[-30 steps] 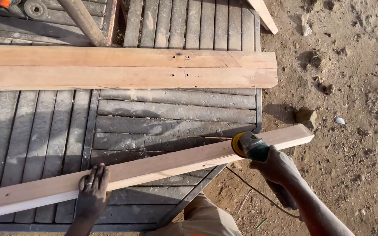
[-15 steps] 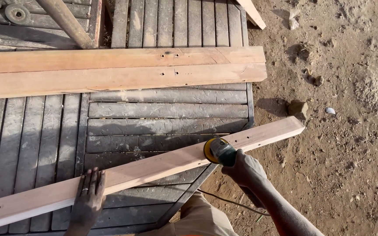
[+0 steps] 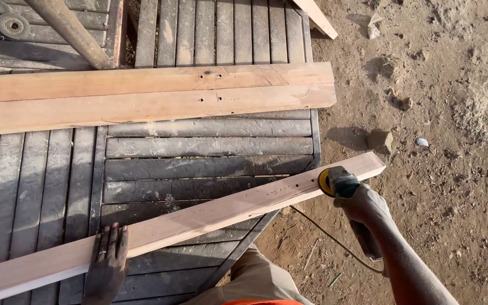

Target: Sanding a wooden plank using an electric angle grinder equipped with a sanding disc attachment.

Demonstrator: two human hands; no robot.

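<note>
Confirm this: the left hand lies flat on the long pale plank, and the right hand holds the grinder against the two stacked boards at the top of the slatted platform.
Not quite. In the head view the right hand holds the grinder against the long pale plank, near its far end, not the two stacked boards. The left hand does lie flat on that plank.

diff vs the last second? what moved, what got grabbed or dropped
The right hand ran the sander along the plank: first in from the far end toward the left hand, then back out toward the end. Nothing was picked up or let go. The left hand stayed flat on the plank, and the two boards on the slatted platform stayed put.
</note>
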